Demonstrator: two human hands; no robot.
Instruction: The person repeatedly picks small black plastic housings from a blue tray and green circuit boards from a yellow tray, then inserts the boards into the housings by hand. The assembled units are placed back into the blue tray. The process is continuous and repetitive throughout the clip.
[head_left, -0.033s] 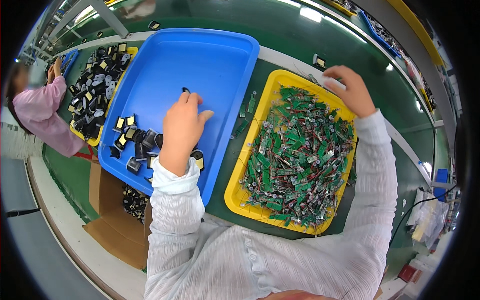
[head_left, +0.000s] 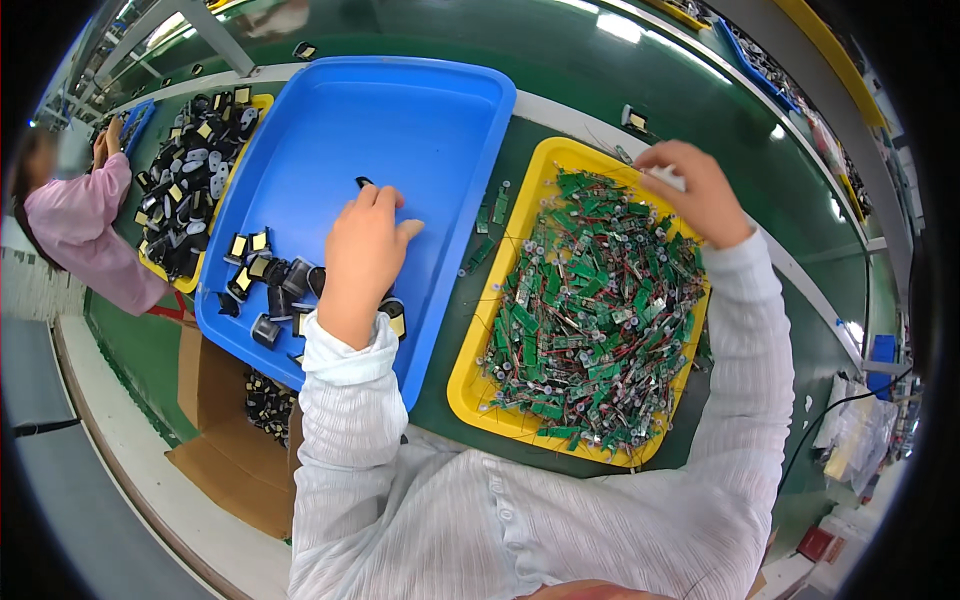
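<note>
My left hand [head_left: 368, 245] is over the blue tray [head_left: 400, 75], its fingers curled and the thumb held apart. A small black curved plastic piece [head_left: 363, 182] shows at its fingertips; the rest of it is hidden under the hand. Beside and below that wrist lie several black housings with pale yellow squares [head_left: 266, 331]. At the far right corner of the yellow tray [head_left: 462, 392], my right hand [head_left: 700, 190] has its fingers bent round a small white piece [head_left: 666, 178], partly hidden. Green circuit boards with thin red wires [head_left: 590, 310] heap up in that tray.
A few loose circuit boards [head_left: 482, 252] lie between the trays. On the left stands a yellow tray of black and grey housings [head_left: 195, 180], near a person in pink [head_left: 85, 215]. An open cardboard box [head_left: 225, 465] with small parts sits below. Single housings dot the green conveyor [head_left: 450, 30].
My right hand has shifted slightly left, turning so that more of the white piece shows. The left hand stays almost still with the black piece.
</note>
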